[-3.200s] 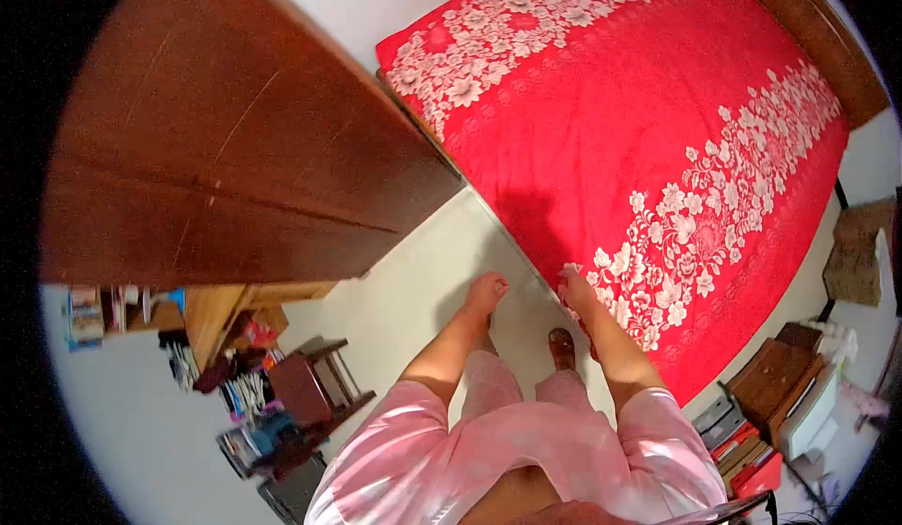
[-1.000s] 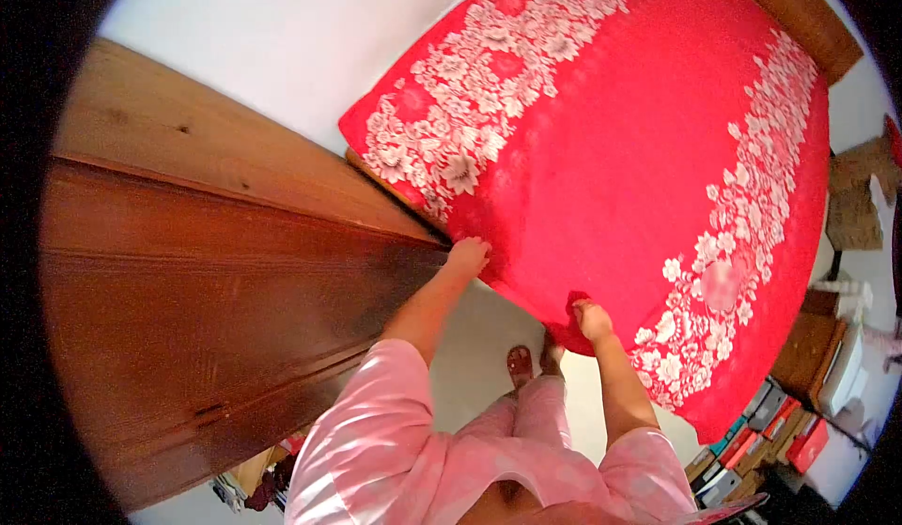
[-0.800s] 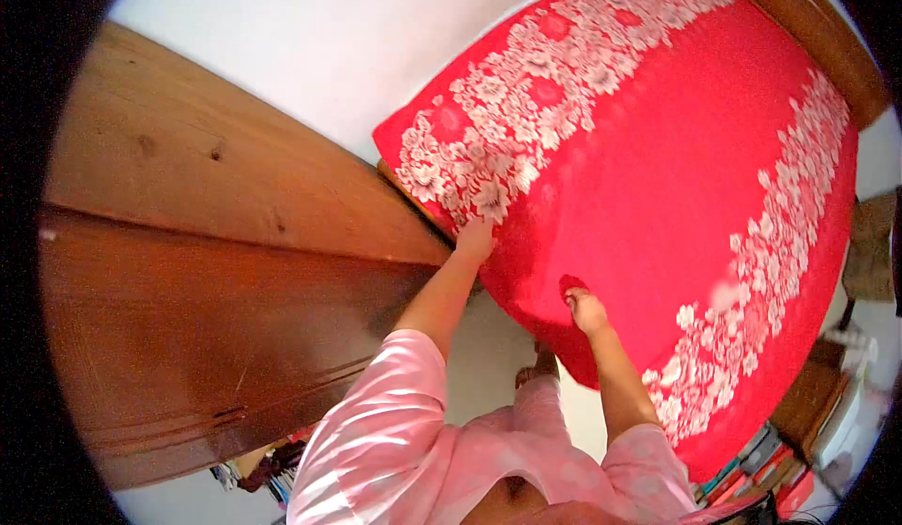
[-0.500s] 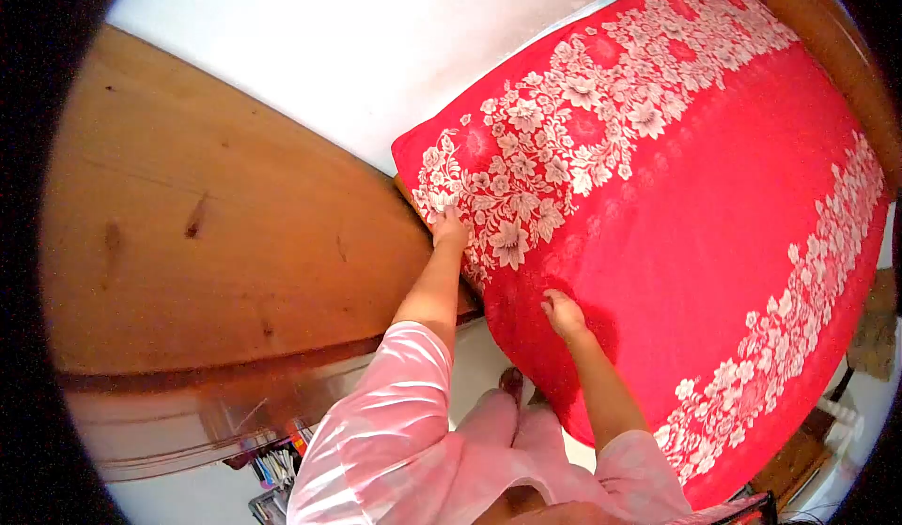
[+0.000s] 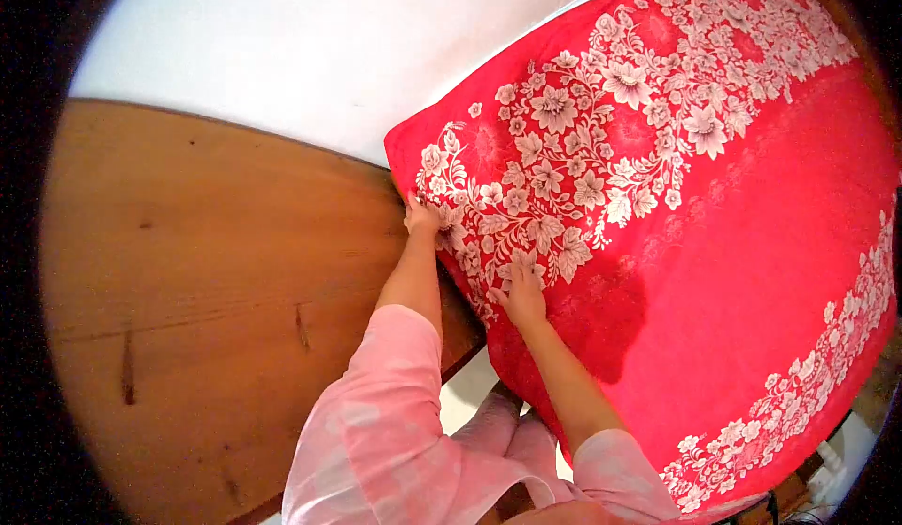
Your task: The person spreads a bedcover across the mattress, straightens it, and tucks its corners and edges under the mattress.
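A red bedsheet [image 5: 742, 234] with bands of pale flowers covers the bed. My left hand [image 5: 423, 217] is at the sheet's edge near the far left corner, beside the wooden cabinet; its fingers are bent against the cloth, and what they hold is too small to make out. Nearer to me, my right hand [image 5: 521, 295] lies on the flowered band with its fingers spread and nothing in them.
The brown wooden cabinet side [image 5: 225, 290] stands close along the left of the bed. A white wall [image 5: 282, 65] runs behind both. A strip of pale floor [image 5: 468, 389] shows between cabinet and bed by my legs.
Both hands have moved along the bed's edge toward the far left corner. My right hand has come nearer to my left and its fingers have spread on the flowers. The view has shifted toward the wall.
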The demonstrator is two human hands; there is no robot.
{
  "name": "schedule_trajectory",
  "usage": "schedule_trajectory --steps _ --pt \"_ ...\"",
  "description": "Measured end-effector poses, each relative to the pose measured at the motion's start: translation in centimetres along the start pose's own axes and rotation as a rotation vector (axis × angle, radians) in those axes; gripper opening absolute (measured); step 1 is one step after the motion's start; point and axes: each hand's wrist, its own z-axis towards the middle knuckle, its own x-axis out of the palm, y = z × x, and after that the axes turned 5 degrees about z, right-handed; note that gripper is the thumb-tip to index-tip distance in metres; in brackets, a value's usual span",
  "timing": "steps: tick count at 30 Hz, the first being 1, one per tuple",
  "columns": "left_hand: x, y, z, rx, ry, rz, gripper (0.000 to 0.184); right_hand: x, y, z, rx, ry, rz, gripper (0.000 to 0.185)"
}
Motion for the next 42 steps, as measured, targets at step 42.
schedule_trajectory --steps 42 --pt "-9.1 -3.3 17.0 0.239 -0.078 0.578 0.036 5.4 -2.5 4.7 -0.062 0.223 0.154 0.022"
